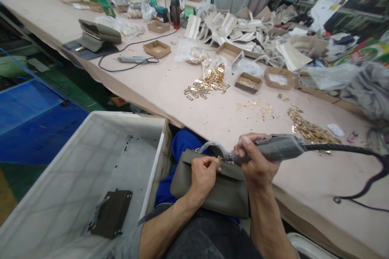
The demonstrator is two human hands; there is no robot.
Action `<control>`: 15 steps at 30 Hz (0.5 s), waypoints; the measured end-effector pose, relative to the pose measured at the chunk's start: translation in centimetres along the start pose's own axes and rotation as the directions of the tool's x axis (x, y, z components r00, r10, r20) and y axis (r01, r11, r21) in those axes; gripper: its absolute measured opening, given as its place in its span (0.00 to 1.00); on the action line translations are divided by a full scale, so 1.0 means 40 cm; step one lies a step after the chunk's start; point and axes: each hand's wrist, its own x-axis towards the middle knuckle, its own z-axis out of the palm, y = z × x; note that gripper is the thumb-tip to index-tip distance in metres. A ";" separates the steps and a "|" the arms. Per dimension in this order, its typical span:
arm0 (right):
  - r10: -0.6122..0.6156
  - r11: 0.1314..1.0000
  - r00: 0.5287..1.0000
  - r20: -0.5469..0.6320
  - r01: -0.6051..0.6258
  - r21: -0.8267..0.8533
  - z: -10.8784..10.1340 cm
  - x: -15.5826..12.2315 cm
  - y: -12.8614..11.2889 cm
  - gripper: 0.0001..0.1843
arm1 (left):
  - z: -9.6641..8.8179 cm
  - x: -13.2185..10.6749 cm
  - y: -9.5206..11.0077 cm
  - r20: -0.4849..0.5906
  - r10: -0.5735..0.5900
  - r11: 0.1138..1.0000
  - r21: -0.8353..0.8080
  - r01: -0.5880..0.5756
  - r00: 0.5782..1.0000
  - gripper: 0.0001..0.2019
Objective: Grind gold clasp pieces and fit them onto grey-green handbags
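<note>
A grey-green leather handbag (212, 192) lies across my lap below the table edge. My left hand (204, 174) rests on its top edge, fingers pinched closed on a small gold metal fitting (220, 158). My right hand (255, 158) is wrapped round a grey electric screwdriver (273, 149), its tip pointing left at the fitting. A black cable (358, 153) runs from the tool's rear off to the right.
A white plastic crate (91, 170) at my left holds a dark bag piece (111, 212). The beige table (170, 85) carries piles of gold fittings (208, 83), small cardboard trays (157, 48), a second screwdriver (132, 60), finished bags (97, 34) and cream leather pieces (243, 28).
</note>
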 end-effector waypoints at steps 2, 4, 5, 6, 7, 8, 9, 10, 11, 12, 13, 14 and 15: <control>-0.006 0.999 0.998 0.059 0.009 -0.048 0.000 0.002 0.001 0.10 | 0.000 -0.006 0.009 0.023 0.015 1.000 0.003 -0.015 1.000 0.14; -0.004 0.995 0.994 0.107 0.015 -0.102 0.000 0.004 0.002 0.09 | 0.002 -0.009 0.013 0.038 0.024 1.000 0.002 -0.024 0.999 0.13; -0.001 0.991 0.992 0.127 0.017 -0.131 0.002 0.005 0.002 0.10 | 0.003 -0.009 0.012 0.043 0.026 1.000 0.002 -0.026 0.999 0.13; 0.004 0.987 0.989 0.148 0.020 -0.160 0.004 0.006 0.002 0.10 | 0.004 -0.010 0.010 0.048 0.026 1.000 -0.002 -0.026 0.999 0.13; 0.011 0.982 0.986 0.167 0.022 -0.190 0.007 0.006 0.002 0.11 | 0.004 -0.010 0.007 0.050 0.027 1.000 -0.009 -0.027 0.998 0.13; 0.023 0.975 0.983 0.184 0.019 -0.220 0.011 0.005 0.003 0.12 | 0.003 -0.010 0.003 0.052 0.031 0.999 -0.013 -0.030 0.998 0.13; 0.042 0.970 0.978 0.202 0.009 -0.245 0.015 0.004 0.003 0.12 | 0.002 -0.011 0.000 0.053 0.038 0.999 -0.008 -0.038 0.998 0.13; 0.060 0.965 0.974 0.217 -0.001 -0.261 0.020 0.003 0.004 0.13 | 0.000 -0.012 -0.002 0.055 0.049 0.999 0.002 -0.049 0.997 0.13; 0.077 0.963 0.970 0.229 -0.013 -0.270 0.023 0.001 0.004 0.13 | -0.002 -0.012 -0.003 0.056 0.063 0.998 0.014 -0.064 0.996 0.13; 0.090 0.963 0.968 0.236 -0.024 -0.270 0.026 -0.001 0.004 0.13 | -0.004 -0.013 -0.003 0.059 0.076 0.996 0.030 -0.078 0.995 0.14; 0.101 0.964 0.965 0.241 -0.035 -0.262 0.027 -0.002 0.002 0.13 | -0.006 -0.014 -0.001 0.064 0.086 0.995 0.047 -0.089 0.994 0.14; 0.111 0.968 0.960 0.255 -0.046 -0.246 0.027 -0.003 -0.002 0.14 | -0.008 -0.014 0.002 0.068 0.095 0.993 0.060 -0.099 0.993 0.14; 0.122 0.972 0.950 0.288 -0.055 -0.229 0.024 -0.002 -0.011 0.13 | -0.010 -0.014 0.007 0.068 0.104 0.992 0.068 -0.108 0.992 0.14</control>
